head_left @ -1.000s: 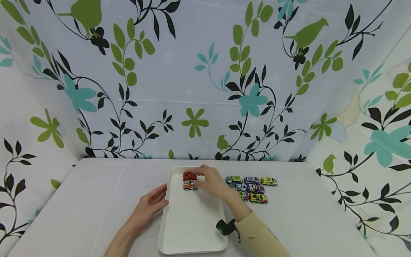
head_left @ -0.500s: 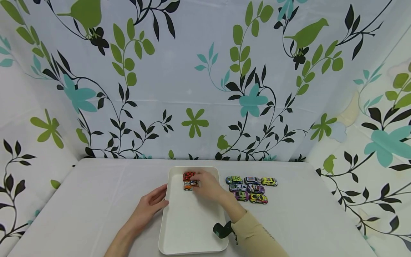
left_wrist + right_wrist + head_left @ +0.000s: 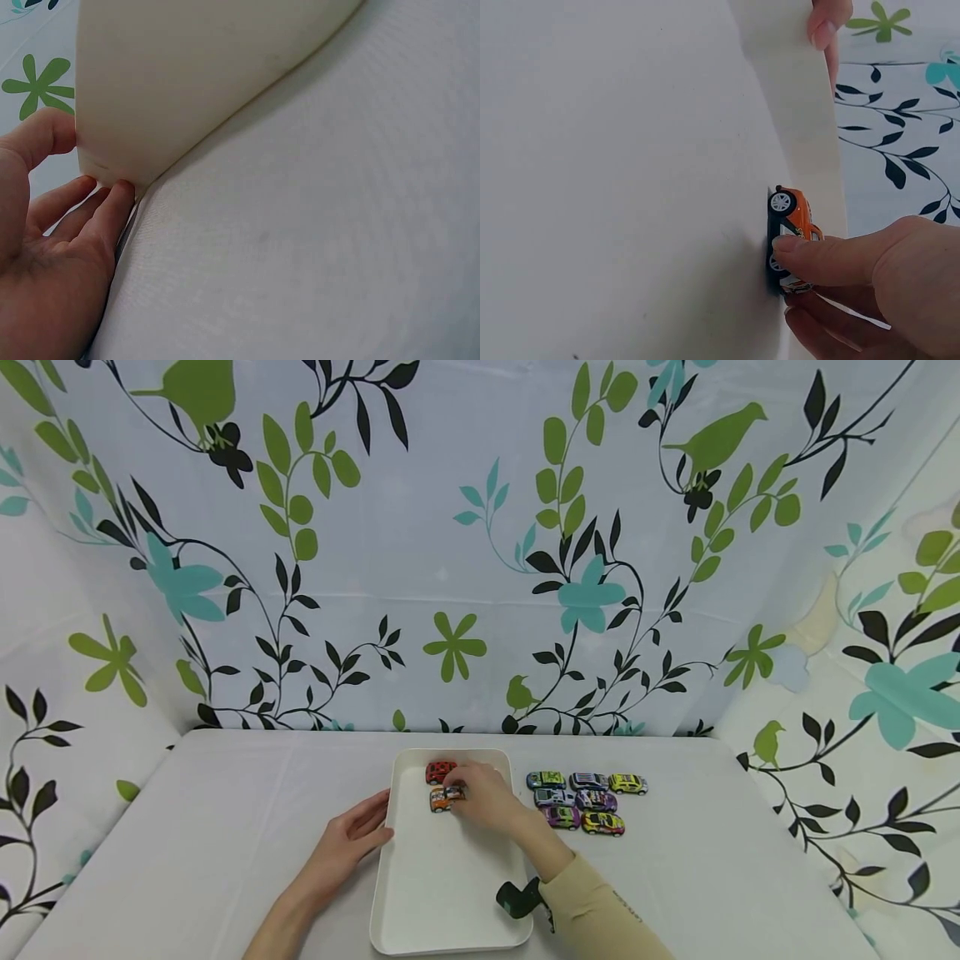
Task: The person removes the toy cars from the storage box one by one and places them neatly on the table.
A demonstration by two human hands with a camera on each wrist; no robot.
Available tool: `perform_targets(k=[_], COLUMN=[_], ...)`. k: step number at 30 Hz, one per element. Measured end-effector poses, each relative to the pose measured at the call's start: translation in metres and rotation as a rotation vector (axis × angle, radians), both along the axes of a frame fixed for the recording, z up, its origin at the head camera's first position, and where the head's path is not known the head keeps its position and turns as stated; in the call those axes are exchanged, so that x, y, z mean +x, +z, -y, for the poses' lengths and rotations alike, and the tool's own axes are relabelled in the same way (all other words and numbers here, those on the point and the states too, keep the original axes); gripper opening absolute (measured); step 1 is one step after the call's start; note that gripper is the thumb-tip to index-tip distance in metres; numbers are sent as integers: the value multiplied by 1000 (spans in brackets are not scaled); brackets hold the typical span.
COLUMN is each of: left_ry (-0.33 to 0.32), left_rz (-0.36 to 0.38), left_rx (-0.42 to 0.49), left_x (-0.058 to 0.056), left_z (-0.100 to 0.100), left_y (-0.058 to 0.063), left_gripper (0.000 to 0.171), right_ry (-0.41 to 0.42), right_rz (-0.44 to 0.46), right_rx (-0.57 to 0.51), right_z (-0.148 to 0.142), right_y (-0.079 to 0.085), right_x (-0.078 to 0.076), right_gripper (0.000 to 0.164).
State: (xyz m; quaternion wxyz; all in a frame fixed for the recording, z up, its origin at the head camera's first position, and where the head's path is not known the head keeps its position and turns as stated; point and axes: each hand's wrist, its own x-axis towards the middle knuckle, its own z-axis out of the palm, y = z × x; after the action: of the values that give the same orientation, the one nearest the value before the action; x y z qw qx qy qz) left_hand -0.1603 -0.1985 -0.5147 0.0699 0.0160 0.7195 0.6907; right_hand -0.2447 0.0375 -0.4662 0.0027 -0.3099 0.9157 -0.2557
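Note:
A white tray [image 3: 450, 893] lies upright on the table. My left hand [image 3: 351, 837] grips its left wall; in the left wrist view the fingers press the outside of the tray wall [image 3: 202, 67] while the thumb hooks over the rim. Inside the tray, near its far end, my right hand [image 3: 487, 793] pinches an orange toy car [image 3: 440, 801], its thumb against the car's wheel side in the right wrist view. Fingers hide the car's right end. Just beyond it stands a red toy car [image 3: 439, 772] with dark spots, partly covered by the right hand.
Several colourful toy cars [image 3: 595, 801] stand in rows on the table [image 3: 712, 860] right of the tray. A dark strapped device [image 3: 519, 898] sits at the right wrist, over the tray's right rim. A leaf-patterned curtain [image 3: 375, 543] rises behind the table.
The right hand has shifted slightly left and toward the near side. The orange car has moved a little nearer and away from the red car. The left hand stays put.

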Motion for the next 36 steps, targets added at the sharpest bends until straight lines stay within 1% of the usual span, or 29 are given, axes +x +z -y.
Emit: perform_targets(k=[9,13,17,24,26,31,33,36], left_ry=[-6,1,1,-6,-6,-10,-12,-15], left_rz=[-4,3,1,-2,-4,-7,-6,-9], left_rx=[-12,-19,-23,-19,-19,-14,-11,-11], left_x=[0,0,1,1,1,0,0,0], left_z=[-1,0,2,3,3,2,2,1], left_y=[-1,-1,-1,-2,-2,-2,-2,-2], left_gripper=[67,68,67,67,67,67,67,67], right_ry=[-21,-9,12,14,9,12,12,8], right_rz=[1,23,38,5,-1,6,-8,-43], right_rx=[20,23,13,-10,-13,-67,-85,-85], right_z=[-4,-7,-13,-28,-32,-47,-52,-60], right_y=[1,6,15,25,26,26,26,25], right_x=[3,5,7,8,8,10,11,12], right_gripper=[23,22,22,21,21,24,25,25])
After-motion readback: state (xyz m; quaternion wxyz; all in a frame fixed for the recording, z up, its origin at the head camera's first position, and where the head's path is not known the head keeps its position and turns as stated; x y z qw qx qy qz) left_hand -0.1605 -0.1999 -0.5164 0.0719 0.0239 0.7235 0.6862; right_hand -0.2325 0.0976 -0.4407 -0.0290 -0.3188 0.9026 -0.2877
